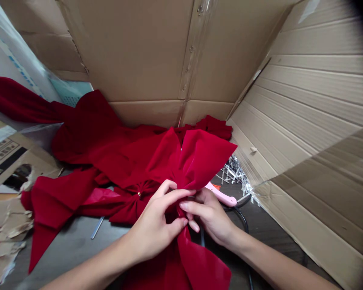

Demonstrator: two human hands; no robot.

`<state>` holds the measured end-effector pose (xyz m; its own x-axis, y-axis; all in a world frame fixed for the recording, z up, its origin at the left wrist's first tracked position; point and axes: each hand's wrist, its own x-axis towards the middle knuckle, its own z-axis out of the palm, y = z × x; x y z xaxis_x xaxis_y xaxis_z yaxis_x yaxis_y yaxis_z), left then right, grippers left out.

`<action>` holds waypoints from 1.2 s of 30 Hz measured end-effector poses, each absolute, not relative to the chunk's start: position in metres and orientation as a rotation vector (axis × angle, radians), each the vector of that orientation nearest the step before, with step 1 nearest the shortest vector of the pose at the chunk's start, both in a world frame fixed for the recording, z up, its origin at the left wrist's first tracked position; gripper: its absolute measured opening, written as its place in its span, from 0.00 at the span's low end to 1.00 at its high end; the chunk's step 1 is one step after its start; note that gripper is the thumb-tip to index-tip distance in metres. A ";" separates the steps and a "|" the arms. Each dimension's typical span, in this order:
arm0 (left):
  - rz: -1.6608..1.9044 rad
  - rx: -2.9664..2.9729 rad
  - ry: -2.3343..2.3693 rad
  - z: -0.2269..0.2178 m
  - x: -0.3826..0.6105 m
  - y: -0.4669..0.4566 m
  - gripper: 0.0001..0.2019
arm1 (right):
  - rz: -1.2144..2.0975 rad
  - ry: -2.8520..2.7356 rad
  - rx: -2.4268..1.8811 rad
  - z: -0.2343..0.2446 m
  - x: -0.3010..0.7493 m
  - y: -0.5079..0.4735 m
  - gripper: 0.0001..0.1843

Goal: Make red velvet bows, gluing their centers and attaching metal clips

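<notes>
Both hands meet at the gathered middle of a red velvet bow, whose pointed ends spread above and below them. My left hand pinches the gathered cloth from the left, fingers curled over its top. From the right, my right hand presses thumb and fingers together on the same gather; any small part between the fingertips is hidden. Left of my hands lies another red bow with a small gold-coloured piece at its centre. More red velvet cloth is heaped behind it.
Cardboard walls enclose the back and right. A pink-handled tool and a black cable lie right of the hands, near a pile of silvery strips. A thin clear stick rests on the dark table. Torn cardboard stands left.
</notes>
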<state>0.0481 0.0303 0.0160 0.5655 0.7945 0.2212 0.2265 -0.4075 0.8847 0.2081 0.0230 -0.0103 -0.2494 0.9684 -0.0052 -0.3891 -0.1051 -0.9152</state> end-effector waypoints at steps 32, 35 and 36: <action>0.824 1.075 0.637 0.018 0.063 0.030 0.10 | 1.654 -0.721 -0.747 -0.006 0.206 0.015 0.13; 0.852 1.106 0.660 0.021 0.062 0.030 0.10 | 1.706 -0.643 -0.758 -0.008 0.207 0.015 0.12; 0.857 1.112 0.674 0.022 0.062 0.030 0.10 | 1.717 -0.624 -0.761 -0.008 0.207 0.015 0.13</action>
